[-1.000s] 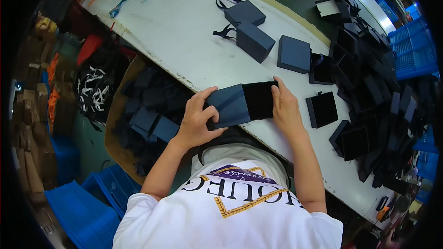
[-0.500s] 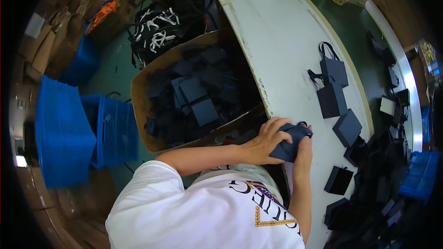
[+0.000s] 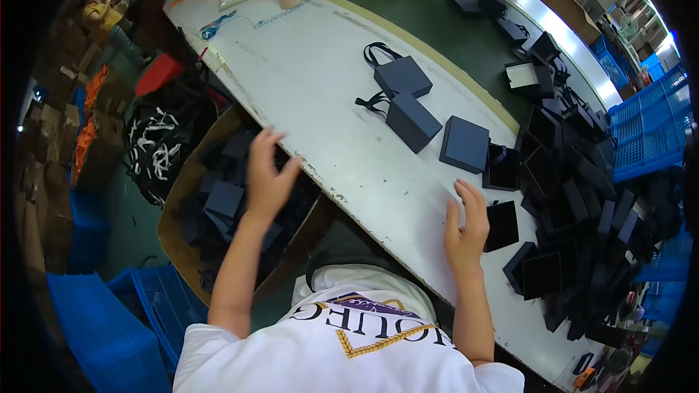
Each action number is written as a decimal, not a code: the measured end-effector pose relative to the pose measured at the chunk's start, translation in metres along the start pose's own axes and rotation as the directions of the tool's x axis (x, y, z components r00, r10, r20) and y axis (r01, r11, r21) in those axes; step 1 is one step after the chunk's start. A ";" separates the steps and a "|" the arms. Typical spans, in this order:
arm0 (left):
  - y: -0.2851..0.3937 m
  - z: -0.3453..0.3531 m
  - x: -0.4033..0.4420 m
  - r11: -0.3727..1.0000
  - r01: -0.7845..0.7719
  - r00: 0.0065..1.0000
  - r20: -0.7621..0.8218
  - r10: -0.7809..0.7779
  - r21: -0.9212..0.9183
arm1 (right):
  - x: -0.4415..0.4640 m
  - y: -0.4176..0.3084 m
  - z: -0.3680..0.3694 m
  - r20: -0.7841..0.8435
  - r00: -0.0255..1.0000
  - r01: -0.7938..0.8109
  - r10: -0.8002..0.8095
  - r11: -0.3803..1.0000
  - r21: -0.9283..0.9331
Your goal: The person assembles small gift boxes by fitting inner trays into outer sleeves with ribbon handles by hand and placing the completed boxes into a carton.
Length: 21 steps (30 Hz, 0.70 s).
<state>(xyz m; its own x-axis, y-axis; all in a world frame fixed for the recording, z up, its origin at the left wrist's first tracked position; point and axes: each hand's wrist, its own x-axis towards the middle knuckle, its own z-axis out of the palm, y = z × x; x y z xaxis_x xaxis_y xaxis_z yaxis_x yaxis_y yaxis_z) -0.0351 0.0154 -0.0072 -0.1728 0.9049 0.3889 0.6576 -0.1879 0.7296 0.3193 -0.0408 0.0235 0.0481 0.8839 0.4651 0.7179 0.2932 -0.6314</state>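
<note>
My left hand (image 3: pixel 268 178) is raised over the table's near edge beside the carton, its thumb and fingers apart and nothing in it. Over the table, my right hand (image 3: pixel 467 227) has its fingers parted, also without an object, close to a small open black box (image 3: pixel 501 225). A dark blue closed box (image 3: pixel 464 145) lies above it, touching another open box (image 3: pixel 502 168). Farther up the white table (image 3: pixel 313 80) are two dark blue boxes (image 3: pixel 403 76) (image 3: pixel 413 121) with black ribbons.
A carton (image 3: pixel 178 247) full of dark boxes stands left below the table edge. Many black boxes (image 3: pixel 575 211) are heaped at the right, beside a blue crate (image 3: pixel 648 131). Blue crates (image 3: pixel 109 327) stand on the floor at lower left. A person (image 3: pixel 105 14) is at upper left.
The dark box that was between my hands is gone from them. Both hands have opened and moved apart, the left one towards the carton. The camera view has swung back towards the table.
</note>
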 end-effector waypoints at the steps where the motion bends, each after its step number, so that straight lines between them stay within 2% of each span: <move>1: 0.022 0.027 0.017 0.987 -0.144 0.989 0.043 0.142 0.075 | 0.002 -0.003 0.005 0.000 1.000 0.021 -0.021 1.000 -0.021; 3: 0.058 0.072 0.053 0.915 -0.391 0.918 0.107 0.381 0.096 | 0.009 -0.011 0.016 -0.001 0.998 0.062 -0.062 0.996 -0.069; 4: 0.067 0.095 0.064 0.885 -0.438 0.899 0.061 0.434 0.157 | 0.017 -0.010 0.022 -0.021 0.995 0.092 -0.095 0.989 -0.113; 6: 0.071 0.122 0.079 0.912 -0.380 0.916 0.199 0.348 0.156 | 0.048 -0.019 0.034 -0.121 0.981 0.126 -0.153 0.970 -0.206; 7: 0.072 0.131 0.083 0.920 -0.359 0.912 0.270 0.308 0.161 | 0.065 -0.019 0.042 -0.062 0.990 0.109 -0.128 0.962 -0.251; 8: 0.074 0.140 0.080 0.865 -0.474 0.880 0.124 0.459 0.163 | 0.079 -0.016 0.050 -0.006 0.996 0.087 -0.093 0.952 -0.293; 9: 0.076 0.140 0.076 0.877 -0.460 0.886 0.139 0.442 0.138 | 0.085 -0.014 0.053 0.053 0.997 0.064 -0.049 0.940 -0.334; 12: 0.076 0.130 0.064 0.906 -0.418 0.905 0.125 0.407 0.071 | 0.090 -0.009 0.049 0.116 0.991 -0.042 0.060 0.987 -0.156; 14: 0.081 0.109 0.052 0.914 -0.405 0.913 0.061 0.403 0.016 | 0.065 -0.017 0.040 0.148 0.958 -0.253 0.247 0.967 0.023; 15: 0.083 0.097 0.043 0.898 -0.438 0.897 0.090 0.433 0.039 | 0.047 -0.021 0.035 0.174 0.926 -0.355 0.334 0.929 0.105; 16: 0.085 0.083 0.032 0.880 -0.472 0.878 0.120 0.463 0.059 | 0.029 -0.020 0.034 0.264 0.837 -0.541 0.479 0.796 0.270; 17: 0.089 0.075 0.018 0.858 -0.509 0.855 0.156 0.494 0.073 | 0.008 -0.018 0.037 0.371 0.718 -0.696 0.590 0.594 0.403; 18: 0.095 0.074 0.003 0.856 -0.511 0.846 0.226 0.483 0.081 | -0.012 -0.022 0.046 0.345 0.685 -0.673 0.641 0.376 0.637; 19: 0.103 0.073 -0.015 0.854 -0.513 0.832 0.296 0.469 0.087 | -0.024 -0.027 0.051 0.373 0.617 -0.660 0.693 0.197 0.725; 20: 0.107 0.073 -0.031 0.849 -0.521 0.810 0.366 0.458 0.092 | -0.032 -0.031 0.054 0.351 0.647 -0.672 0.676 0.290 0.682; 21: 0.096 0.081 -0.048 0.961 -0.253 0.841 0.468 0.274 -0.108 | -0.039 -0.032 0.054 0.327 0.674 -0.677 0.662 0.377 0.632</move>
<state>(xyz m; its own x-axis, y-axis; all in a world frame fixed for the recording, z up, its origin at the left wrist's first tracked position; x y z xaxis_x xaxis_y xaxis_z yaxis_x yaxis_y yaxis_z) 0.0953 -0.0153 -0.0014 0.3775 0.8878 0.2633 0.5967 -0.4507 0.6639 0.2568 -0.0650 -0.0078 0.2806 0.9093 -0.3072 -0.2004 -0.2576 -0.9453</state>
